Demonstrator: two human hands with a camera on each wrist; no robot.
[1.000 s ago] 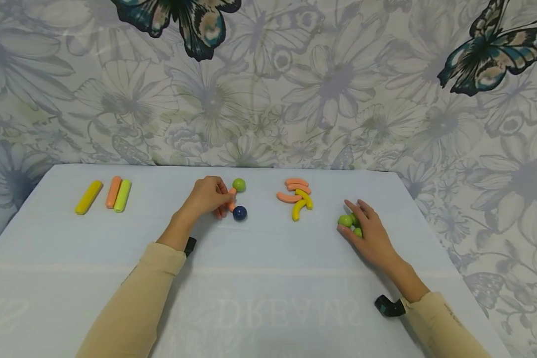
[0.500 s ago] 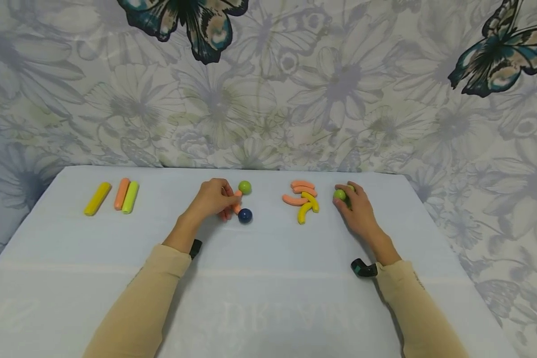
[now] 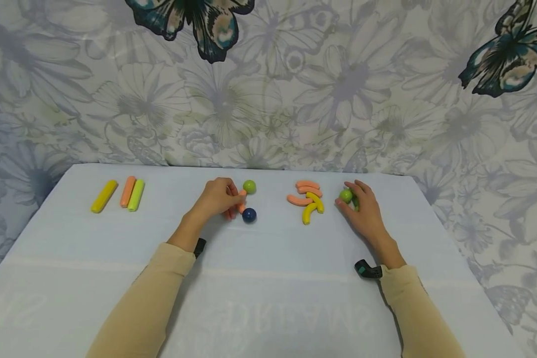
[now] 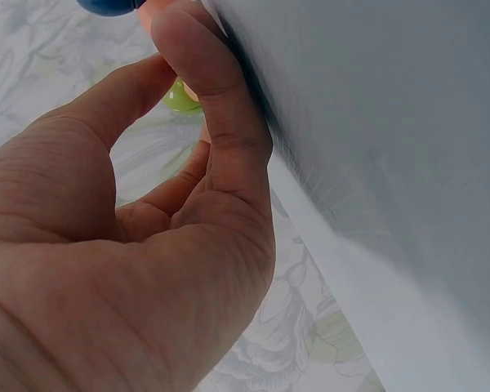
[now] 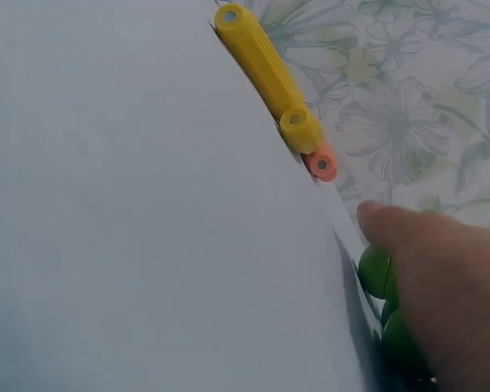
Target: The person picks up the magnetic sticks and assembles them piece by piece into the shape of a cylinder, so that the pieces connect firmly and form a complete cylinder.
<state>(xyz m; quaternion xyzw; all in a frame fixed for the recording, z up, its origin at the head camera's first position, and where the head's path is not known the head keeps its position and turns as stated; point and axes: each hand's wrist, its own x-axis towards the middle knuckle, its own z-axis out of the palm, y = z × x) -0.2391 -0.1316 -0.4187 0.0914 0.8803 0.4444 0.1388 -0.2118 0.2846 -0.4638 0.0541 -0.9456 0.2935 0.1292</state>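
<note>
My left hand (image 3: 217, 196) pinches a curved salmon-orange stick (image 3: 241, 205) between thumb and fingertips. One end of the stick meets a green ball (image 3: 249, 187) at the back, the other a dark blue ball (image 3: 249, 215) nearer me. In the left wrist view the blue ball (image 4: 106, 5) and part of the green ball (image 4: 180, 98) show past the fingers. At the right, my right hand (image 3: 362, 209) cups several green balls (image 3: 345, 196) on the table, thumb and fingers curved round them. Its fingers partly hide these green balls (image 5: 377, 273) in the right wrist view.
Between the hands lie several curved salmon sticks (image 3: 299, 200) and two curved yellow sticks (image 3: 310, 214); yellow pieces (image 5: 261, 69) show metal discs at their ends. Straight yellow (image 3: 104, 196), orange (image 3: 128, 191) and lime (image 3: 136, 195) sticks lie at the left. A patterned wall cloth (image 3: 268, 99) rises behind the table.
My right hand has slid the green balls back and left across the table, then come nearly to rest, its fingers slightly straighter now. The left hand keeps its pinch. The head view has shifted slightly.
</note>
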